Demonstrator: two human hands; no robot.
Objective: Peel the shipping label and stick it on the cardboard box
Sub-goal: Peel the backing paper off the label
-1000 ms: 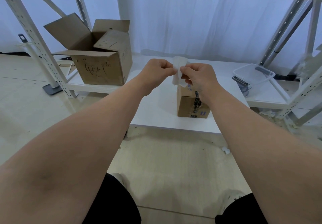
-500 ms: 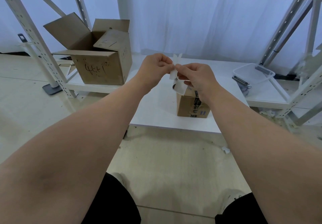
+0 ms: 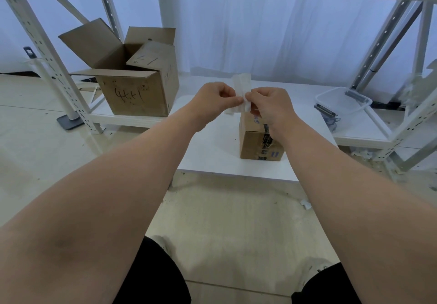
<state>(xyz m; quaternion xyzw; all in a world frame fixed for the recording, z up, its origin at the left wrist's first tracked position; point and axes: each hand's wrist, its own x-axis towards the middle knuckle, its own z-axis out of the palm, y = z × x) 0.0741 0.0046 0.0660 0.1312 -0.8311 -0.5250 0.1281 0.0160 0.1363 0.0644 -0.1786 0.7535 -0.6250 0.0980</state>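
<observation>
A white shipping label (image 3: 241,86) is held up in the air between both hands. My left hand (image 3: 212,101) pinches its left edge and my right hand (image 3: 272,105) pinches its right edge, fingertips almost touching. The sheet stands upright above the fingers and a lower part curls below them. Directly under my right wrist stands a small closed cardboard box (image 3: 257,143) with black printing on its front, resting on the white low table (image 3: 212,157). My right hand hides the box's top.
A large open cardboard box (image 3: 132,86) with handwriting stands on the shelf at the left. A clear plastic tub (image 3: 343,100) sits at the right. White metal rack posts (image 3: 47,51) frame both sides. My knees are at the bottom edge.
The label's upper part has spread wider and flatter above the fingers, and its lower part has shifted left under my left hand. Both hands stay close together above the small box.
</observation>
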